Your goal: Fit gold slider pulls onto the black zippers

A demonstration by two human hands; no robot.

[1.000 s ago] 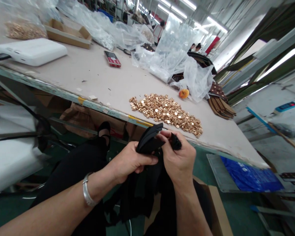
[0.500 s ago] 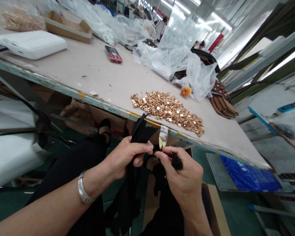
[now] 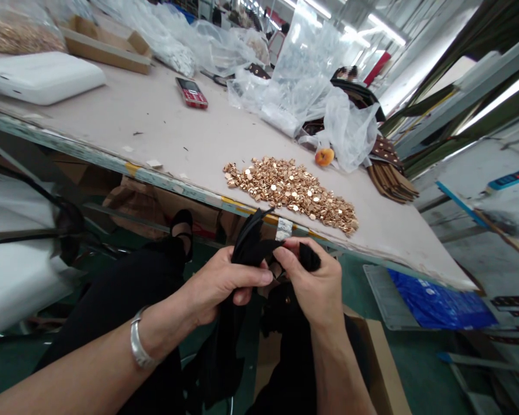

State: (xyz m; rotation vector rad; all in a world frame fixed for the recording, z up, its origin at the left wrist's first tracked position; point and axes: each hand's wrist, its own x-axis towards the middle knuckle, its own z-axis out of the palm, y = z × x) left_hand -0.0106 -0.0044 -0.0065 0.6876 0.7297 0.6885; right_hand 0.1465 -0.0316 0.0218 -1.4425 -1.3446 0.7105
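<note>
My left hand is closed round a bundle of black fabric strips, the thumb lying across them. Their cut ends stick up above the fist and the rest hangs down between my legs. Beside it, my right hand pinches the corner of one strip between thumb and forefinger. A crumpled black wad, seemingly of the same fabric, is tucked in that hand's fingers. Just beyond both hands, a pile of small gold-coloured metal pieces lies near the table's front edge.
On the table are a red phone, a white device, a cardboard tray, clear plastic bags, an orange fruit and brown studded pieces. An open carton stands below, near a blue bag.
My right hand has moved left and slightly up to the strips and now pinches a corner, which is drawn toward it. My left hand keeps its hold. The view has shifted slightly.
</note>
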